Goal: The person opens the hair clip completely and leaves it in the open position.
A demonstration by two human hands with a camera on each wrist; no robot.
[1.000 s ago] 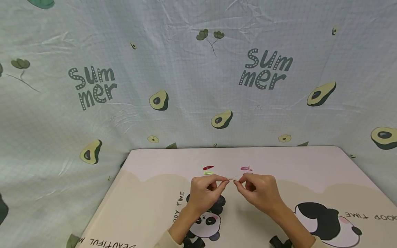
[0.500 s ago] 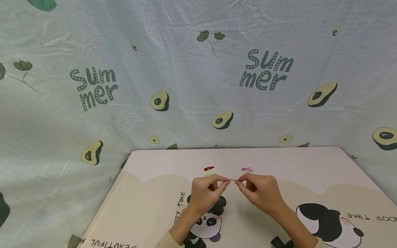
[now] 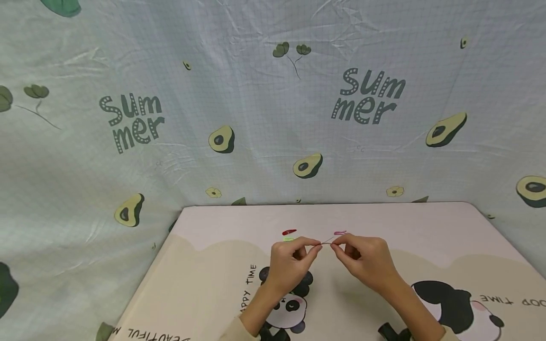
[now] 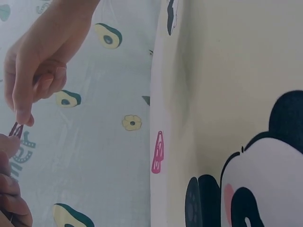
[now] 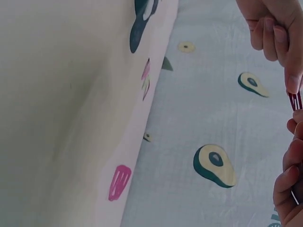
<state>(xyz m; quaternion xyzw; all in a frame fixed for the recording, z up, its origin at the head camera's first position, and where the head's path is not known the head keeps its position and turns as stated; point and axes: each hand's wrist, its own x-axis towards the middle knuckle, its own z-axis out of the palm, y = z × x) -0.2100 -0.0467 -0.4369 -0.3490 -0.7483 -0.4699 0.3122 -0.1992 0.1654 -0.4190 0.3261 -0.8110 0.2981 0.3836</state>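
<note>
My left hand (image 3: 291, 265) and my right hand (image 3: 365, 261) meet above the table, thumb and forefinger of each pinching one end of a small dark red snap hair clip (image 3: 326, 243). In the right wrist view, the hair clip (image 5: 295, 100) shows its slotted frame between the fingertips. The left wrist view shows my right hand (image 4: 42, 61) above and my left hand (image 4: 10, 198) below, with the clip (image 4: 16, 129) between them. Beyond the hands lie a red hair clip (image 3: 289, 232), a green hair clip (image 3: 288, 239) and a pink hair clip (image 3: 340, 232), partly hidden by fingers.
The tabletop (image 3: 204, 284) has a cream and pink cover with printed pandas and lettering. Behind its far edge hangs a pale curtain (image 3: 256, 104) printed with avocados. A black object or print (image 3: 387, 331) shows beside my right forearm.
Both hands have shifted slightly right and up in the head view, still pinching the hair clip. The view itself has drifted a little. The clips on the table look unmoved.
</note>
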